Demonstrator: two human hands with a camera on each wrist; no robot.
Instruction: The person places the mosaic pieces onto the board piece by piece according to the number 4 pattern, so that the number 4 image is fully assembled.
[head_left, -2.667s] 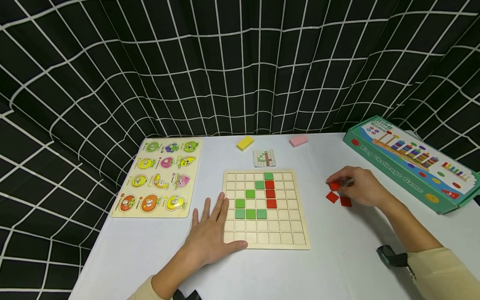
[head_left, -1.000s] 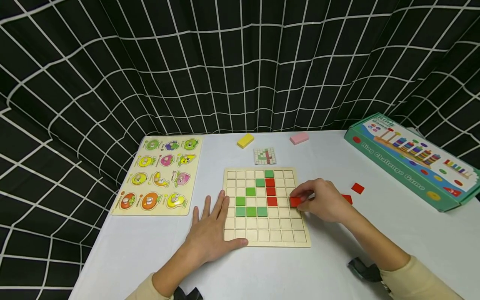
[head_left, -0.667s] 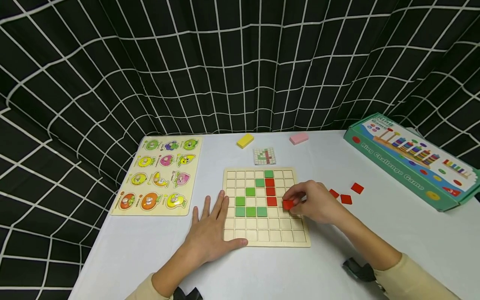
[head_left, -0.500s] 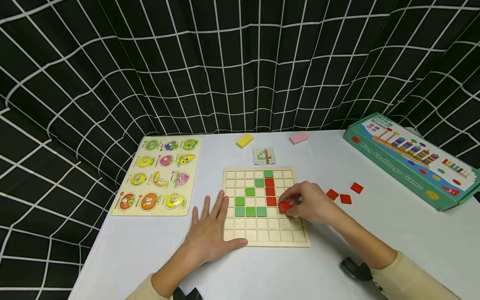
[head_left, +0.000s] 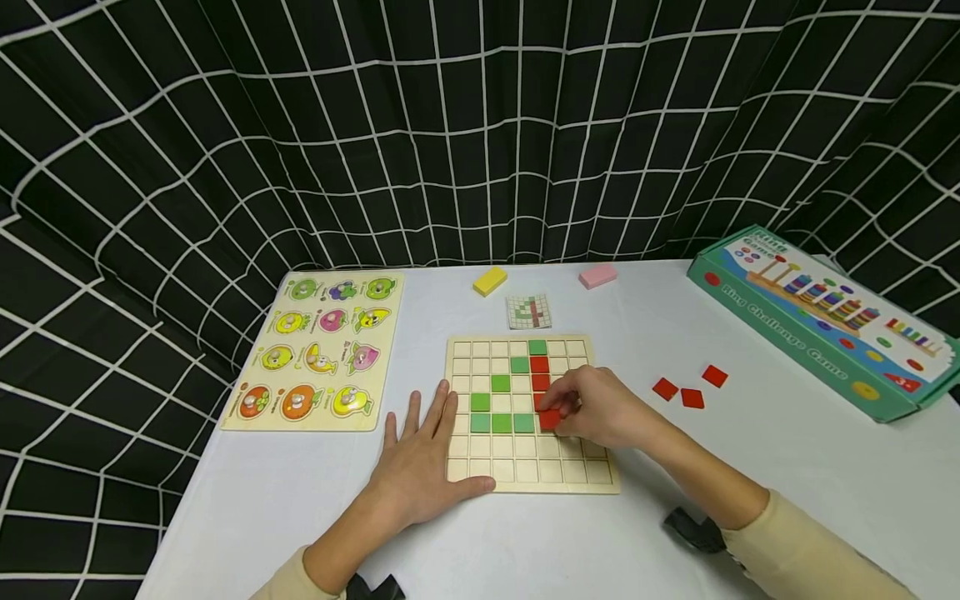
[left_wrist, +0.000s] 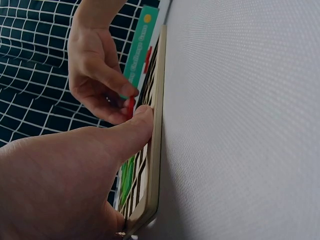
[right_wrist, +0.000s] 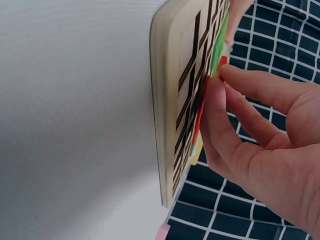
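My right hand [head_left: 596, 407] pinches a red square tile [head_left: 550, 420] between thumb and fingertips, close over the wooden grid board [head_left: 525, 472]. That tile is just below a column of red tiles [head_left: 539, 364], the lowest partly hidden by my fingers. Beside them, green tiles [head_left: 501, 383] form a slanting line and a short row, ending near the held tile. My left hand [head_left: 416, 475] lies spread at the board's left edge, its thumb on the lower rim. In the left wrist view, the left thumb [left_wrist: 135, 132] presses the board's edge.
Three loose red tiles [head_left: 693, 398] lie right of the board. Behind it are a small pattern card [head_left: 528, 312], a yellow block [head_left: 491, 282] and a pink block [head_left: 597, 277]. A fruit puzzle board [head_left: 315, 392] sits left; a green game box [head_left: 795, 342] stands far right.
My right hand has picked a red tile from the loose ones and carried it left over the board to below the red column. My left hand has stayed in place.
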